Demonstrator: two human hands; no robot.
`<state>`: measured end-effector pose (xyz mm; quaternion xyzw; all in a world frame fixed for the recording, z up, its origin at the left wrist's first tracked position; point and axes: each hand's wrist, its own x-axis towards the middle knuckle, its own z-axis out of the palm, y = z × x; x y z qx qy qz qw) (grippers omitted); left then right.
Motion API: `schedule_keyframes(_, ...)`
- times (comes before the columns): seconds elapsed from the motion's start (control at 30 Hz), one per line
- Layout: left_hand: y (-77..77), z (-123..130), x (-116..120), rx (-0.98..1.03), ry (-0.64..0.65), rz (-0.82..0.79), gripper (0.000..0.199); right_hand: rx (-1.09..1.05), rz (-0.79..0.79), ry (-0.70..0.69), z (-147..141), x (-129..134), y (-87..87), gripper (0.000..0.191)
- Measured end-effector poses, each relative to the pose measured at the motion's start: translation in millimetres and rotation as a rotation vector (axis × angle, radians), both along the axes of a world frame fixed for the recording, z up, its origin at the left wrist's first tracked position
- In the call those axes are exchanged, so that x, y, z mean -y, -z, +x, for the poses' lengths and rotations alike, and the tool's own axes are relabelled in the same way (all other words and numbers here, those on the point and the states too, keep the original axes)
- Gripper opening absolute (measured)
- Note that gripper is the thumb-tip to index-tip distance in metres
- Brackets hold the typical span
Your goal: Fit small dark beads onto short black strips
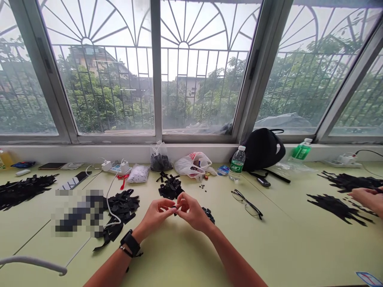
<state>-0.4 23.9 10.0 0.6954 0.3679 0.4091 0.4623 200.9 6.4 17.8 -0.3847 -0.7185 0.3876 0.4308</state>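
Note:
My left hand (156, 215) and my right hand (191, 210) meet fingertip to fingertip above the table, both closed in a pinch. Between them is a small dark piece (175, 210), mostly covered by the fingers, so its kind cannot be made out. Just beyond my hands lies a pile of short black fabric strips (170, 186). A heap of small shiny black pieces (208, 215) sits partly behind my right wrist. To the left, a larger pile of black strips (122, 207) has a white cable (112, 199) running across it.
Eyeglasses (247, 204) lie right of my hands. Along the window stand a water bottle (237, 164), a black bag (263, 149), a white plastic bag (193, 165) and a power strip (115, 167). At far right, another person's hand (368, 199) is near more black strips (338, 207).

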Motion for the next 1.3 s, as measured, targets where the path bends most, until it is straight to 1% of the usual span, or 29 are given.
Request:
schedule_keyframes(0.13,3.5,-1.7,-2.0,0.082,0.008,-0.054,0.042,0.031,0.022,0.009,0.2,1.2,-0.5,0.019)
schedule_keyframes(0.3,5.6,-1.3,-2.2,0.101,0.029,-0.093,0.047,0.057,0.024,0.018,0.0,2.1,-0.8,0.019)
schedule_keyframes(0.43,8.2,0.2,-4.0,0.164,0.046,-0.122,0.045,0.072,0.035,0.025,-0.5,0.9,0.7,0.018)
schedule_keyframes(0.57,7.6,-0.6,-4.7,0.198,-0.041,-0.106,0.044,0.073,0.094,0.101,0.3,-1.4,-0.1,0.017)
schedule_keyframes(0.6,6.4,-1.0,-4.4,0.195,-0.066,-0.1,0.045,0.063,0.089,0.1,0.5,-1.7,-0.7,0.016)
schedule_keyframes(0.67,3.4,-1.7,-3.3,0.193,-0.105,-0.087,0.046,0.045,0.043,0.045,0.6,-1.7,-2.3,0.016)
schedule_keyframes(0.77,-0.6,-2.2,-1.7,0.201,-0.135,-0.07,0.045,0.026,-0.032,-0.056,0.0,-0.9,-4.1,0.023)
schedule_keyframes(0.9,-1.6,-2.7,-3.1,0.18,-0.156,-0.037,0.042,-0.052,-0.087,-0.08,0.1,-1.7,-4.3,0.03)
schedule_keyframes(1.03,1.7,-5.0,-8.1,0.095,-0.252,0.045,0.038,-0.084,-0.131,-0.046,1.9,-5.2,-1.8,0.037)
schedule_keyframes(1.13,4.7,-7.5,-9.9,-0.04,-0.348,0.149,0.03,-0.065,-0.1,0.031,2.8,-6.8,0.8,0.04)
schedule_keyframes(1.17,5.4,-8.3,-9.5,-0.098,-0.379,0.201,0.026,-0.056,-0.077,0.066,3.0,-7.1,1.8,0.042)
schedule_keyframes(1.23,5.9,-9.4,-7.5,-0.225,-0.441,0.334,0.02,-0.032,-0.039,0.118,3.6,-7.4,3.9,0.054)
schedule_keyframes(1.3,5.8,-10.3,-4.8,-0.363,-0.506,0.467,0.019,0.004,-0.015,0.131,4.2,-7.8,5.7,0.057)
